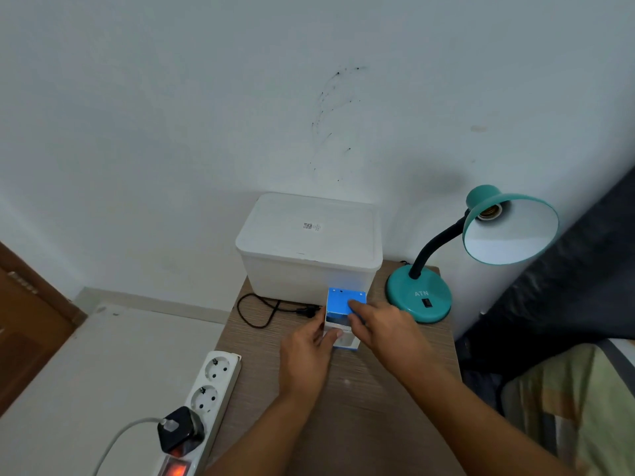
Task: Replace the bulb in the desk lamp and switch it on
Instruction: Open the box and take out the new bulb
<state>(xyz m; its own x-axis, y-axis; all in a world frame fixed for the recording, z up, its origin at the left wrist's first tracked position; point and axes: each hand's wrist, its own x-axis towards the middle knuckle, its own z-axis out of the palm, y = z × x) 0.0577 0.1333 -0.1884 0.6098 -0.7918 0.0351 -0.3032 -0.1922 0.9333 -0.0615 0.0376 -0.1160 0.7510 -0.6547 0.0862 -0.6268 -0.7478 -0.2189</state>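
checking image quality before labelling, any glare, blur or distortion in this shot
Head view: the blue bulb box is overexposed on top, its print washed out; the wide-angle lens bends the wall and floor edges near the frame borders; the lamp shade throws a soft shadow on the wall; hands and power strip look slightly soft.

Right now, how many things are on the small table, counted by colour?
White: 2, the storage box and the power strip.
Teal: 1, the desk lamp.
Blue: 1, the bulb carton.
Black: 1, the loose cable.
Total: 5.
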